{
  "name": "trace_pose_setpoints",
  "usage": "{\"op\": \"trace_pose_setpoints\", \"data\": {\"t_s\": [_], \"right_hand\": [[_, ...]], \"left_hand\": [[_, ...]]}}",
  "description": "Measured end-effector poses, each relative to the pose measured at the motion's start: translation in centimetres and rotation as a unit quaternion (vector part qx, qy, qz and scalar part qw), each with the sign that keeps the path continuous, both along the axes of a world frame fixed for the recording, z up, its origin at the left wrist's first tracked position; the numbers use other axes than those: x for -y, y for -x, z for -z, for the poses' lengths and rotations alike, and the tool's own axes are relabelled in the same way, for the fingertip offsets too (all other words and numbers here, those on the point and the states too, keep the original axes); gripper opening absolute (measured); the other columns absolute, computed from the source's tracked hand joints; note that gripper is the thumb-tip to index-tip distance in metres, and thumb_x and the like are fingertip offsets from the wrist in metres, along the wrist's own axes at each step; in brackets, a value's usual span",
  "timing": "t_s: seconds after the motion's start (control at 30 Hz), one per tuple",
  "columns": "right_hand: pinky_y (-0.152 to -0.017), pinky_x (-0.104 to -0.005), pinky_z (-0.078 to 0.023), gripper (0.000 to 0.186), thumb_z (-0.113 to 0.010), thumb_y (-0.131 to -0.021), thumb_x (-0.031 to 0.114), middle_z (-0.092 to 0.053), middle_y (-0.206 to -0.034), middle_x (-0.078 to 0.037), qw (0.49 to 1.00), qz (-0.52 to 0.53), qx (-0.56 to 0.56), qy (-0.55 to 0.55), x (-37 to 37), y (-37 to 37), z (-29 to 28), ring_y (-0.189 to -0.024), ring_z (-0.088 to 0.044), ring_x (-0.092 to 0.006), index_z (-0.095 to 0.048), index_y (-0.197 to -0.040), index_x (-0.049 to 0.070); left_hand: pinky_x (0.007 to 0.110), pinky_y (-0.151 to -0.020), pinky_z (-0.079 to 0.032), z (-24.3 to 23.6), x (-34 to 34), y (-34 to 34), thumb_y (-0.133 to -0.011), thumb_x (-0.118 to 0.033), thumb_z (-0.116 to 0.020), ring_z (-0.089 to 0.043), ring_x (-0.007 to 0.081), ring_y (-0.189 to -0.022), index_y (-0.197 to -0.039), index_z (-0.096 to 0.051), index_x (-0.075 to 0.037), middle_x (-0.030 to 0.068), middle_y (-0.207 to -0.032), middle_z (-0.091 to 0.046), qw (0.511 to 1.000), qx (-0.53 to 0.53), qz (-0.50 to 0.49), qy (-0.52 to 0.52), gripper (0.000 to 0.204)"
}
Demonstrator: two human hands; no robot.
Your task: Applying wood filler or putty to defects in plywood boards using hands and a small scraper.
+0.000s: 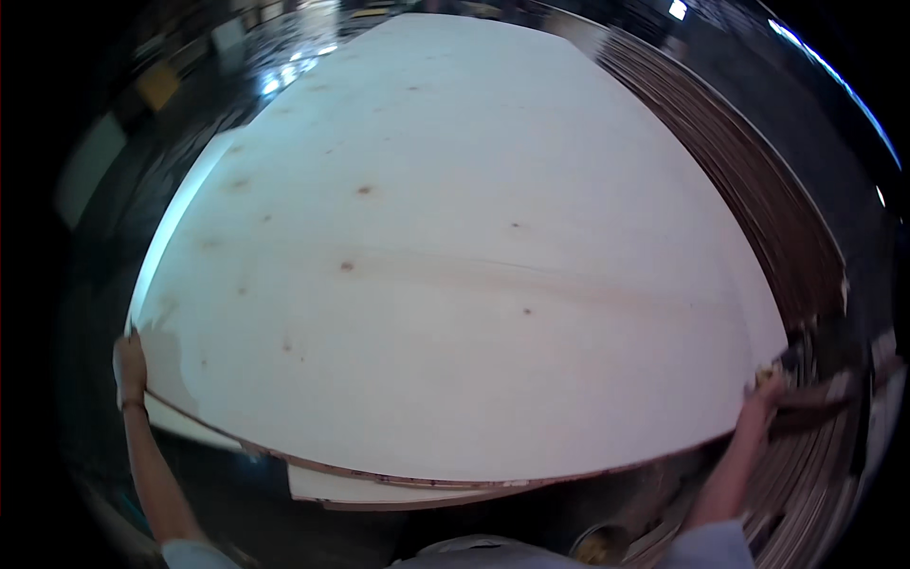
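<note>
A large pale plywood sheet [436,228] with scattered brown knots fills most of the view. At its near left corner, my left hand [131,368] is closed on the edge, with a dark band round the wrist. My right hand [764,391] is closed at the near right corner, its fingers partly hidden and a little blurred. Something small and yellowish shows at those fingers, too unclear to name. Under the near edge, another pale sheet [379,491] sticks out toward me.
A tall stack of thin brown sheets [739,180] runs along the right side. More stacked boards [806,474] lie at the lower right. A round container [599,544] with something yellow in it stands below the near edge. A yellowish panel [157,85] is at the far left.
</note>
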State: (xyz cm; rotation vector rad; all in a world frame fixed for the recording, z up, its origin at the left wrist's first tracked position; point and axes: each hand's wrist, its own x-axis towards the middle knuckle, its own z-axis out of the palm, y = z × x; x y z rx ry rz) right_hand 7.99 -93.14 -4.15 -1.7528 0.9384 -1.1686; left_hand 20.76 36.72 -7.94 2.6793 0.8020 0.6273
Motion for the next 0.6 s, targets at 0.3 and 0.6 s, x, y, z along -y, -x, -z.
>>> {"op": "trace_pose_setpoints", "data": {"t_s": [0.3,0.6], "right_hand": [[-0.074,-0.0358,-0.05,0.03,-0.047,-0.098,0.02,-0.07,-0.096,-0.009,0.97,-0.045,0.212,-0.107,-10.1,-2.4,-2.1,-0.084,-0.064,-0.022,-0.068,-0.095,-0.002],[-0.069,-0.0326,-0.06,0.03,-0.042,-0.102,0.025,-0.067,-0.112,-0.012,0.957,-0.113,0.208,-0.17,-13.6,4.1,-8.2,-0.087,-0.067,-0.0196,-0.061,-0.113,0.004]], "left_hand": [[0.049,-0.069,-0.046,-6.7,0.7,5.3,-0.105,-0.037,-0.042,-0.066,0.0375,-0.077,-0.104,-0.066,0.012,0.0287,-0.085,-0.066,0.994,0.008,0.043,0.099,0.055],[0.058,-0.078,-0.047,-6.1,-1.1,9.6,-0.101,-0.028,-0.045,-0.062,0.053,-0.094,-0.094,-0.067,0.012,0.0364,-0.094,-0.064,0.995,-0.06,0.028,-0.072,0.047]]}}
